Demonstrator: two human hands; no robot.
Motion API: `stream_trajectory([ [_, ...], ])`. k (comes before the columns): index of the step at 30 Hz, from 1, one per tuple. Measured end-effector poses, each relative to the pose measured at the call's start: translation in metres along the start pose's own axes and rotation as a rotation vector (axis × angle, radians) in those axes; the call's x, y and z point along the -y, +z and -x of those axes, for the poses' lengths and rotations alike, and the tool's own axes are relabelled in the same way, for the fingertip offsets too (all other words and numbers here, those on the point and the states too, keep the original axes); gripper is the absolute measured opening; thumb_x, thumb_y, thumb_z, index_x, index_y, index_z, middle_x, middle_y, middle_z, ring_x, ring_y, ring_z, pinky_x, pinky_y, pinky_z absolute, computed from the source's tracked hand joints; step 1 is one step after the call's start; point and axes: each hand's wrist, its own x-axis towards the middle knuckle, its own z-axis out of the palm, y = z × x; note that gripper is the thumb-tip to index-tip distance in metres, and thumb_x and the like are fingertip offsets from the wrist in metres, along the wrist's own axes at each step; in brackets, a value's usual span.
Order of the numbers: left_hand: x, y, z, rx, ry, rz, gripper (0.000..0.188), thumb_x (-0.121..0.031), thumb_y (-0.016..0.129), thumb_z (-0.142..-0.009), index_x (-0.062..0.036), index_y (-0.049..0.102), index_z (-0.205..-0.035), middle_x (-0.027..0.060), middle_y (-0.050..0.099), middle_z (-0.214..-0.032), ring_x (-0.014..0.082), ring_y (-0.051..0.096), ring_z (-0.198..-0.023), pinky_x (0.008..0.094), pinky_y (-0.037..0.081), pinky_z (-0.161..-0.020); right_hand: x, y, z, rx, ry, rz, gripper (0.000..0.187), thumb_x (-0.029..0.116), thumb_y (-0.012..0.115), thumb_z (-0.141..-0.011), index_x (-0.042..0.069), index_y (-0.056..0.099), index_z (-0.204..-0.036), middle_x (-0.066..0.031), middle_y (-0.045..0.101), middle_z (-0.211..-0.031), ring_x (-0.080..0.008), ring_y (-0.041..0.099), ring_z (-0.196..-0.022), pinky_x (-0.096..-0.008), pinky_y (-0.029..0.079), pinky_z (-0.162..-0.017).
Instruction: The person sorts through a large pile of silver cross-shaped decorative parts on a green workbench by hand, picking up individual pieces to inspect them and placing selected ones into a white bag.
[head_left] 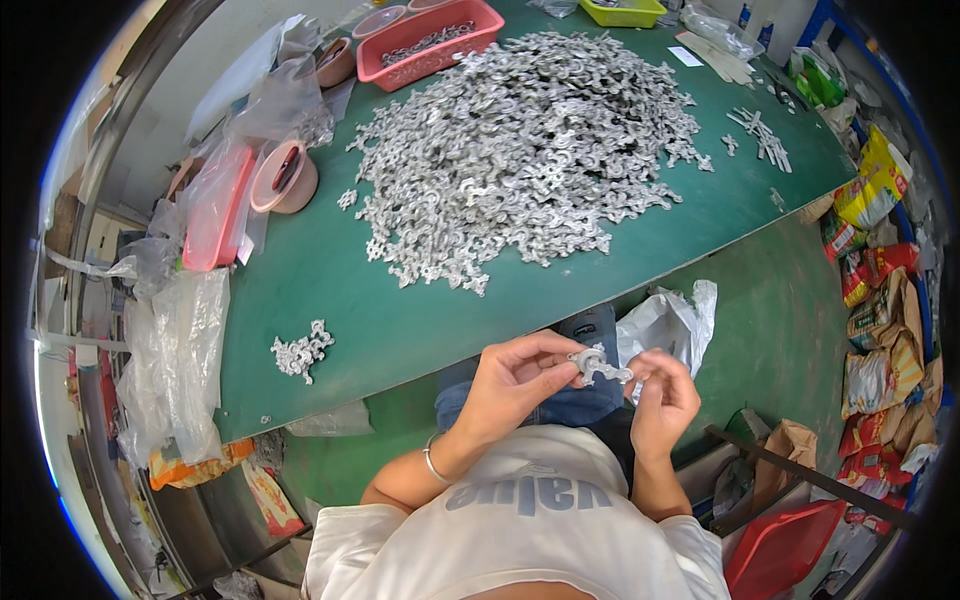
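Observation:
My left hand (515, 385) pinches a small silver metal casting (598, 364) between thumb and fingers, just off the near edge of the table. It is an irregular piece with curved arms and a rounded end. My right hand (662, 400) is curled beside the casting's right end, fingertips close to it; what those fingers grip, if anything, cannot be made out. A large heap of similar castings (520, 150) covers the middle of the green table (330, 310). A separate small cluster of castings (302, 352) lies near the table's left front.
A red basket (430, 48) holding metal pieces stands behind the heap. On the left are a pink tub (285, 178), a red tray (218, 210) and plastic bags (180, 340). Thin metal strips (762, 140) lie at right. A white bag (670, 325) is below the table edge.

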Motion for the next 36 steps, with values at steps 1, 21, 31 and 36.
stream_trajectory([
  [1, 0.007, 0.000, 0.000, -0.032, -0.035, -0.008, 0.018, 0.000, 0.055, -0.081, 0.0057, 0.057, -0.099, 0.0102, 0.058, -0.091, 0.0140, 0.057, -0.079, 0.0251, 0.047, -0.071, -0.019, -0.015, 0.003, -0.104, 0.084, 0.102, 0.020, 0.005, 0.052, -0.084, -0.004, 0.053, -0.101, -0.0084, 0.057, -0.074, -0.0128, 0.050, -0.065, -0.0214, 0.039, -0.058],
  [21, 0.057, -0.023, -0.014, -0.311, -0.308, 0.037, 0.015, -0.001, 0.052, -0.084, 0.0038, 0.055, -0.098, 0.0119, 0.061, -0.092, 0.0167, 0.060, -0.084, 0.0279, 0.049, -0.078, -0.320, -0.298, 0.055, -0.982, 1.066, 1.825, 0.092, 0.027, 0.076, -0.060, 0.008, 0.023, -0.132, -0.0183, 0.033, -0.128, -0.0300, 0.043, -0.111, -0.0384, 0.037, -0.089],
  [31, 0.057, -0.019, -0.020, -0.343, -0.259, 0.057, 0.016, -0.003, 0.056, -0.083, 0.0024, 0.056, -0.098, 0.0085, 0.061, -0.090, 0.0132, 0.059, -0.083, 0.0247, 0.048, -0.076, -0.303, -0.361, 0.068, -0.578, 1.094, 1.523, 0.048, 0.028, 0.064, -0.072, 0.005, 0.051, -0.111, -0.0179, 0.060, -0.097, -0.0324, 0.059, -0.084, -0.0442, 0.045, -0.071],
  [36, 0.042, -0.005, -0.042, -0.344, -0.234, 0.079, 0.017, -0.003, 0.056, -0.082, 0.0026, 0.056, -0.099, 0.0107, 0.061, -0.092, 0.0152, 0.059, -0.084, 0.0273, 0.048, -0.079, -0.292, -0.329, 0.065, -0.566, 0.761, 1.592, 0.029, 0.025, 0.061, -0.075, 0.004, 0.061, -0.096, -0.0195, 0.062, -0.085, -0.0366, 0.060, -0.075, -0.0456, 0.046, -0.066],
])
